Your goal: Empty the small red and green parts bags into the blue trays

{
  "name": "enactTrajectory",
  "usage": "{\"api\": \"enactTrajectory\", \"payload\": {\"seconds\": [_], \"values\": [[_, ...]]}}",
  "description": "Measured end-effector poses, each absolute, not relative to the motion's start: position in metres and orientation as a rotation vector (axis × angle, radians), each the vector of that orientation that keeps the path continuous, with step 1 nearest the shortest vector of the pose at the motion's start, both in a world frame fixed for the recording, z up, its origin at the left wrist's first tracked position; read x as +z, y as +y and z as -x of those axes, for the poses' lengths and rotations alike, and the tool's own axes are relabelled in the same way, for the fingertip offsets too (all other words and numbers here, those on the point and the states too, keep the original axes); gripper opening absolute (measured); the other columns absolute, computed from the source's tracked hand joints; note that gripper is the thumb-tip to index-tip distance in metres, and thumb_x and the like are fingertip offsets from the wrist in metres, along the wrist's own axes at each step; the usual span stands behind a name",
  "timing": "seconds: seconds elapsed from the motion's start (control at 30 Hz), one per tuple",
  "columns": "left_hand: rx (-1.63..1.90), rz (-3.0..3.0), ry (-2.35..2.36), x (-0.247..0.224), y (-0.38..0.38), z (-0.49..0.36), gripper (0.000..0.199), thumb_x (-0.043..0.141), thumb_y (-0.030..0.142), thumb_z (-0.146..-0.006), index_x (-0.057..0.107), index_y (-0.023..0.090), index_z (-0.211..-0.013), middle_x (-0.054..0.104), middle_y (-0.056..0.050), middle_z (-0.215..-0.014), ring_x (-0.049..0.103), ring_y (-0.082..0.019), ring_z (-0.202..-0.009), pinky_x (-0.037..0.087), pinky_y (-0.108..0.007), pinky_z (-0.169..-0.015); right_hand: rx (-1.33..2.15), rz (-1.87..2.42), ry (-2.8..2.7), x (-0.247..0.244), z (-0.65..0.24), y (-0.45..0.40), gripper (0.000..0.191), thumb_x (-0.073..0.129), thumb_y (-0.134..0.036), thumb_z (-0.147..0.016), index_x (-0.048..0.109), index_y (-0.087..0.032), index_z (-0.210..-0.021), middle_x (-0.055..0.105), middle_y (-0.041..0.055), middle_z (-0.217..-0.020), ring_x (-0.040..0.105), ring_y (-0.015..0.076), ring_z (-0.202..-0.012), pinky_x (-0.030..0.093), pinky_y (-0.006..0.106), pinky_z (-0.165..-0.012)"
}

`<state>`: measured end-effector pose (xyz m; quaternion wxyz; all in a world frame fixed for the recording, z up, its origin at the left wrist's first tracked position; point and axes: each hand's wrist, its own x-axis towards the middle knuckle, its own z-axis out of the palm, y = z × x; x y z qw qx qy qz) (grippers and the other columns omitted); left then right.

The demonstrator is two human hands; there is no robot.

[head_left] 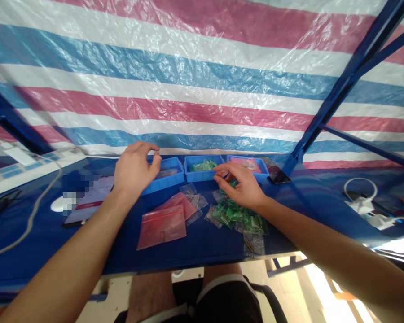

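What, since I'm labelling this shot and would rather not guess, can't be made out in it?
All in the head view:
Left end of the left blue bin: hidden by the left hand.
Some green packets: covered by the right hand.
Whether either hand pinches anything: too small and blurred.
Pieces in the nearest clear bag: too small to identify.
Screen content of the device at left: blurred, partly pixelated.

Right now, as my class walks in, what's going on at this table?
A person works bare-handed at a blue table. The left hand is at the left blue bin; the right hand is by the far edge of a pile of green bags, near the middle blue bin. Whether either pinches something small, I can't tell. Pink bags lie nearer the person.
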<state>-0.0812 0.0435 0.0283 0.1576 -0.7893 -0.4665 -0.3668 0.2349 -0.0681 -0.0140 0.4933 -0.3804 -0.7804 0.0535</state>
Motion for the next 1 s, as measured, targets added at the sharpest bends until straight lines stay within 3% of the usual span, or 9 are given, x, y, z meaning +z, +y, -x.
{"api": "enactTrajectory", "payload": {"seconds": [0.37, 1.0], "values": [[-1.039, 2.356, -1.22, 0.022, 0.041, 0.071, 0.023, 0.054, 0.037, -0.103, 0.072, 0.023, -0.104, 0.076, -0.01, -0.109, 0.069, -0.034, -0.109, 0.052, -0.047, -0.101, 0.147, 0.897, -1.986, -0.019, -0.237, -0.064, 0.015, 0.063, -0.03, -0.107, 0.071, -0.025, -0.119, 0.074, 0.0046, -0.096, 0.066, 0.0173, -0.07, 0.059, 0.033, -0.069], [-1.095, 2.388, -0.97, 0.021, 0.036, 0.067, 0.023, 0.06, 0.036, -0.106, 0.061, 0.023, -0.088, 0.067, -0.005, -0.084, 0.064, -0.025, -0.087, 0.048, -0.039, -0.083, 0.022, 0.862, -2.12, -0.017, -0.228, -0.061, 0.014, 0.057, -0.027, -0.11, 0.069, -0.021, -0.112, 0.071, 0.0042, -0.09, 0.066, 0.0187, -0.083, 0.05, 0.031, -0.077]]}}
